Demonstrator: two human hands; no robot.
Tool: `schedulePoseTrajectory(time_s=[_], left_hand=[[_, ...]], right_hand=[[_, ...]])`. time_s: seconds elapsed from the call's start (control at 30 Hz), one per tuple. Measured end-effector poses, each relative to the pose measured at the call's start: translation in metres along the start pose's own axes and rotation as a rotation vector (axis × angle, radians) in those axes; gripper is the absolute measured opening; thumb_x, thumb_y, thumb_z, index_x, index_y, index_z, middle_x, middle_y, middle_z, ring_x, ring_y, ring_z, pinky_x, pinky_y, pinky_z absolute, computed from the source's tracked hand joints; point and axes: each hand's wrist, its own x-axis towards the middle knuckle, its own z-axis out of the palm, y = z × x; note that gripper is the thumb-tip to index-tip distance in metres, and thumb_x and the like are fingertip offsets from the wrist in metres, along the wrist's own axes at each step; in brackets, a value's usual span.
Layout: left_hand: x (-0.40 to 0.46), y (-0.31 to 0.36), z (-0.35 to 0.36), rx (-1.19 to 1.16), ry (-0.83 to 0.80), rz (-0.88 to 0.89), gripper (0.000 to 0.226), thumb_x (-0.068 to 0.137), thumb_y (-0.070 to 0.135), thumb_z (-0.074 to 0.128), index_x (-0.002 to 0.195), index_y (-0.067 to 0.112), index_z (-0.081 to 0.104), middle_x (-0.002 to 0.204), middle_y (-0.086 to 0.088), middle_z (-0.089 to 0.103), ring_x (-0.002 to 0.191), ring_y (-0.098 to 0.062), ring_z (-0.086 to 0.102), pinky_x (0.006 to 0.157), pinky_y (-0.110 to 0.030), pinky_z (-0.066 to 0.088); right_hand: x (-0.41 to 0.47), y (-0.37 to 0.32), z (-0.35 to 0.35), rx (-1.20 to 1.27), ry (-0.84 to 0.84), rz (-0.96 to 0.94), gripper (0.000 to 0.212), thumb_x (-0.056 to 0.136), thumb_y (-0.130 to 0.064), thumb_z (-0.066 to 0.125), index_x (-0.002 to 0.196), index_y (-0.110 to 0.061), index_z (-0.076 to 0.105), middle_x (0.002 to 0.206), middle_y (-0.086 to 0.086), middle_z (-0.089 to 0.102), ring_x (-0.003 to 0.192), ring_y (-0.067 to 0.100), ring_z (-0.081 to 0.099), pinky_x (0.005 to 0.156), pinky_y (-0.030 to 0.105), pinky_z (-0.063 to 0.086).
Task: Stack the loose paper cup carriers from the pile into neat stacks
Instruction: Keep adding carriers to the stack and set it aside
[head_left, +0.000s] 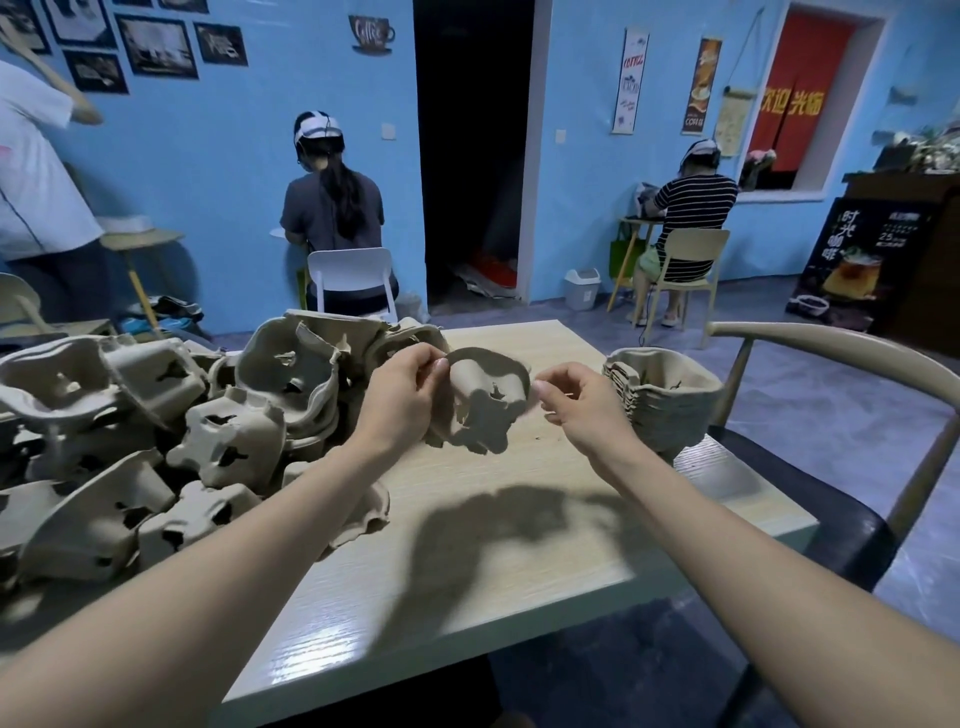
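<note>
While left hand (402, 387) pinches carrier (480, 410) | right hand (576, 397) just beside, fingers curled, holding nothing

Bare table (519, 519) lies open between pile (130, 441) at left and stack (665, 400) at right — passable.
</note>
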Motion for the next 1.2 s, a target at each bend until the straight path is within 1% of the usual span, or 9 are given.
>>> schedulePoseTrajectory(time_s=[0.13,0.3,0.47,0.6,0.7,0.83,0.93,1.03,1.2], left_hand=[[0.001,0.007,0.007,0.222,0.051,0.218,0.014,0.094,0.016,0.051,0.089,0.009,0.062,0.085,0.004,0.054,0.081,-0.017,0.05,0.069,-0.03,0.038],[-0.008,0.018,0.012,0.351,-0.037,0.464,0.032,0.093,0.037,0.043,0.093,0.014,0.064,0.09,0.005,0.057,0.085,-0.019,0.052,0.066,-0.03,0.042],[-0.012,0.027,0.017,0.409,-0.135,0.618,0.039,0.087,0.039,0.035,0.095,0.016,0.065,0.094,0.004,0.058,0.086,-0.014,0.046,0.064,-0.019,0.03],[-0.001,0.032,0.023,0.419,-0.17,0.653,0.031,0.088,0.041,0.05,0.09,0.016,0.067,0.091,0.0,0.061,0.081,-0.02,0.053,0.065,-0.031,0.044],[0.007,0.039,0.026,0.383,-0.075,0.48,0.027,0.092,0.038,0.054,0.094,0.014,0.067,0.099,-0.002,0.058,0.087,-0.022,0.055,0.072,-0.037,0.048],[0.026,0.048,0.033,0.319,-0.029,0.09,0.037,0.093,0.042,0.05,0.117,0.013,0.054,0.116,-0.006,0.052,0.099,-0.02,0.053,0.083,-0.035,0.047],[0.035,0.061,0.047,0.019,-0.153,-0.2,0.038,0.094,0.038,0.052,0.116,0.007,0.053,0.106,-0.006,0.062,0.091,-0.018,0.058,0.076,-0.032,0.05],[0.036,0.08,0.065,-0.302,-0.244,-0.314,0.021,0.095,0.024,0.053,0.103,0.005,0.06,0.081,-0.007,0.064,0.078,-0.018,0.059,0.083,-0.038,0.053],[0.037,0.103,0.093,-0.561,-0.28,-0.394,0.012,0.092,0.012,0.057,0.09,0.001,0.061,0.069,-0.005,0.057,0.058,-0.01,0.051,0.053,-0.013,0.048]], right_hand=[[0.002,-0.017,0.007,0.026,-0.043,0.094,0.026,0.095,-0.017,0.053,0.07,-0.013,0.056,0.065,0.003,0.054,0.054,0.01,0.048,0.049,0.014,0.044],[0.007,-0.031,0.011,0.238,-0.053,0.407,0.026,0.094,-0.023,0.054,0.072,-0.01,0.052,0.062,0.005,0.046,0.051,0.013,0.04,0.042,0.017,0.038],[0.01,-0.036,0.002,0.225,0.021,0.497,0.016,0.083,-0.004,0.056,0.068,-0.009,0.052,0.057,0.003,0.047,0.049,0.012,0.044,0.044,0.02,0.043],[0.016,-0.044,-0.014,0.183,0.081,0.455,0.018,0.08,0.004,0.055,0.065,-0.005,0.052,0.053,0.006,0.049,0.045,0.013,0.046,0.037,0.016,0.043],[0.021,-0.05,-0.034,0.139,0.098,0.383,0.016,0.082,0.004,0.057,0.068,0.0,0.056,0.06,0.009,0.052,0.049,0.014,0.048,0.04,0.015,0.046],[0.027,-0.053,-0.064,0.085,0.119,0.325,0.009,0.084,0.002,0.058,0.076,0.002,0.062,0.07,0.013,0.056,0.055,0.015,0.051,0.05,0.019,0.047],[0.031,-0.048,-0.084,0.055,0.148,0.319,0.017,0.086,0.001,0.059,0.069,-0.001,0.062,0.076,0.015,0.06,0.058,0.017,0.053,0.051,0.021,0.047],[0.035,-0.041,-0.101,0.019,0.185,0.309,0.012,0.086,0.001,0.059,0.075,0.0,0.065,0.077,0.017,0.062,0.058,0.02,0.052,0.051,0.026,0.044],[0.046,-0.022,-0.125,0.019,0.367,0.29,0.025,0.084,0.0,0.06,0.061,-0.011,0.057,0.064,0.008,0.055,0.059,0.017,0.05,0.059,0.031,0.043]])
